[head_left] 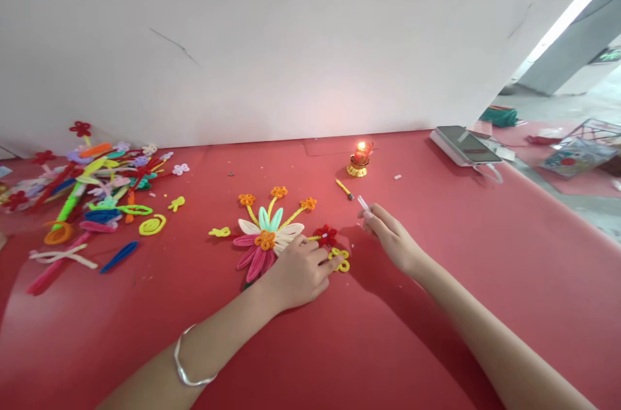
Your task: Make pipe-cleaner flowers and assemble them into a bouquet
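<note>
A pipe-cleaner flower [266,237] with white, pink and green petals and orange-tipped yellow stalks lies flat on the red table [436,306]. My left hand [297,271], wearing a silver bangle, rests on the flower's right side with fingers curled, pressing a small red flower [326,234] and a yellow looped piece [340,259]. My right hand [391,237] hovers just right of these, pinching a short white stick [363,204] that points up and away.
A lit red candle in a gold holder [359,159] stands behind the flower, with a small yellow stick [345,189] beside it. A heap of coloured pipe-cleaner pieces [92,193] fills the left. A phone on a white box [466,146] sits at the right rear. White wall behind.
</note>
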`<state>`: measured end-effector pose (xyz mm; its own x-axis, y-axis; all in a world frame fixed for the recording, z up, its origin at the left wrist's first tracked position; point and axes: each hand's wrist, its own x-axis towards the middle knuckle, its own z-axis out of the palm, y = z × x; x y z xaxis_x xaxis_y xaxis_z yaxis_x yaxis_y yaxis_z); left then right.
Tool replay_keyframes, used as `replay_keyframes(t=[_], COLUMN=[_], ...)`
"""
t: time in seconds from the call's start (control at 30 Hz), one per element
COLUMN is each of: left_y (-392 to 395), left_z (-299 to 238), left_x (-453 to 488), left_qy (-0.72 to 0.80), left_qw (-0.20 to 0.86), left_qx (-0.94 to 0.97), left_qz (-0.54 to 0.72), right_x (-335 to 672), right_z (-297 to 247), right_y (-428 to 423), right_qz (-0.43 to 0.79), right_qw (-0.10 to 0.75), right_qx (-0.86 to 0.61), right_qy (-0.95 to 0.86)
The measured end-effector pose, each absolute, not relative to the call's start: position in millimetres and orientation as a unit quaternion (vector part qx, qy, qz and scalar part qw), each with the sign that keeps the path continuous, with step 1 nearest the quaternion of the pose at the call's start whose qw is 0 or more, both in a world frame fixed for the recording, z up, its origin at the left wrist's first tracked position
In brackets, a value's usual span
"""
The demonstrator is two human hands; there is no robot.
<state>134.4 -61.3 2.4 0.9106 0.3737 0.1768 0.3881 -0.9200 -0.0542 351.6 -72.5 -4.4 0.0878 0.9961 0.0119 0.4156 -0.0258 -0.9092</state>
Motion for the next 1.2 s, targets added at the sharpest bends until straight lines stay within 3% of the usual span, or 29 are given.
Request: replay_keyframes(t=[0.17,0.4,0.63,0.9,1.2], left_y=[-60,-55,-57,-52,-54], left_z=[0,-4,-1,-4,-2], left_x=[134,131,135,136,138], left_qy=[-0.206,-0.280,-0.290,-0.299,-0.310], left_qw=[0.004,-0.139,-0.090,-0.071,-0.070], left_qx=[-0.973,-0.920,-0.923,-0.924,-0.923], left_qz=[-0.101,-0.236,-0.236,-0.228,-0.217], right_x=[354,352,341,324,328], right_z=[-2,3,2,-1,-2], right_y=[-71,-73,-79,-85,-82], right_qz=[0.347,0.349,0.393,0.345,0.361], right_qw=[0.366,0.322,0.415,0.284,0.250], right_qx=[-0.634,-0.629,-0.586,-0.601,-0.613], right_qy=[-0.586,-0.615,-0.574,-0.663,-0.657])
